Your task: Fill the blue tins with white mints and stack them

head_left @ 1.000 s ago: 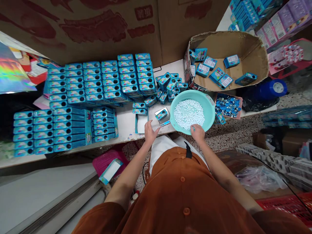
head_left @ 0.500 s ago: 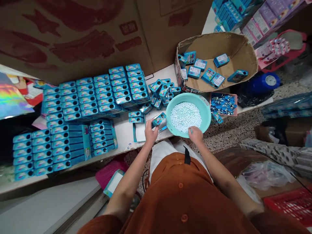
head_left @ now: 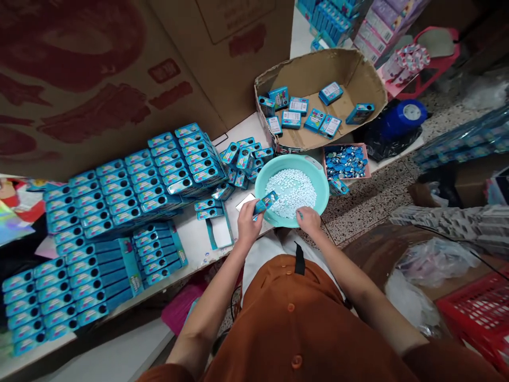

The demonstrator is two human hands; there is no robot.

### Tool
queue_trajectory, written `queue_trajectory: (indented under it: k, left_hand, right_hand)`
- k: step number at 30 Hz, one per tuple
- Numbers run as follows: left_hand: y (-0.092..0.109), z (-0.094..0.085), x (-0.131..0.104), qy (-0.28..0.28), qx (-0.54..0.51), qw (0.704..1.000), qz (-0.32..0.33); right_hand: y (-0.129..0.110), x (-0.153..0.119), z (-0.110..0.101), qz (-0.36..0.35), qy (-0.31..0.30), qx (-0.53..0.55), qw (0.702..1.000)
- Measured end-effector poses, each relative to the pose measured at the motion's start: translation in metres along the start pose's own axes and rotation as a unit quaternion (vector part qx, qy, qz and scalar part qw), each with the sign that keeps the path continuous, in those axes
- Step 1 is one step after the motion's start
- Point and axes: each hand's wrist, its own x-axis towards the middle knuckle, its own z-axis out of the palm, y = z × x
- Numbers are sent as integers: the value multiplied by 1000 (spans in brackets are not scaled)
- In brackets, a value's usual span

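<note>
My left hand (head_left: pixel 248 222) grips a small blue box (head_left: pixel 266 202) at the left rim of a mint-green basin (head_left: pixel 323 183). The box's far end reaches over the basin. Small pale pellets (head_left: pixel 292 183) cover the basin's bottom. At the near rim, my right hand (head_left: pixel 310 223) is closed above the pellets, with a bit of something small and teal at its fingertips that I cannot name. More blue boxes (head_left: pixel 244 159) lie in a loose heap behind the basin's left side, and two boxes (head_left: pixel 209 209) sit left of my left hand.
Rows of stacked blue boxes (head_left: pixel 139 180) fill the left of the table. A cut-down carton (head_left: pixel 345 66) behind the basin holds several blue boxes. A pink tray (head_left: pixel 368 167) of blue and silver caps (head_left: pixel 345 162) stands right of the basin. A large carton (head_left: pixel 222 53) rises at the back.
My left hand has lifted the blue box and brought it over the basin's left rim. My right hand stays low at the near rim. The whole view has turned and shifted.
</note>
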Motion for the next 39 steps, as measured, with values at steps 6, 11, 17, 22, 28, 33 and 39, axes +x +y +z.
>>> queue_trajectory:
  k: [6, 11, 17, 22, 28, 33, 39]
  left_hand:
    - [-1, 3, 1, -11, 20, 1000, 0]
    - [4, -3, -7, 2, 8, 1000, -12]
    - [9, -10, -15, 13, -8, 1000, -22]
    - [-5, -5, -26, 126, -33, 984, -123]
    - [-51, -5, -39, 213, -155, 926, -271]
    - [-90, 1, -49, 203, -150, 921, -295]
    - [-107, 19, -47, 111, -112, 938, -310]
  right_hand:
    - [-1, 0, -2, 0, 0, 2, 1000]
    - [0, 0, -2, 0, -7, 3, 1000]
    - [3, 0, 2, -2, -4, 1, 1000]
    - [3, 0, 2, -6, 2, -4, 1000]
    - [2, 0, -2, -9, 0, -5, 1000]
    - [-1, 1, -5, -4, -2, -6, 1000]
    - [-3, 2, -8, 2, -11, -11, 1000]
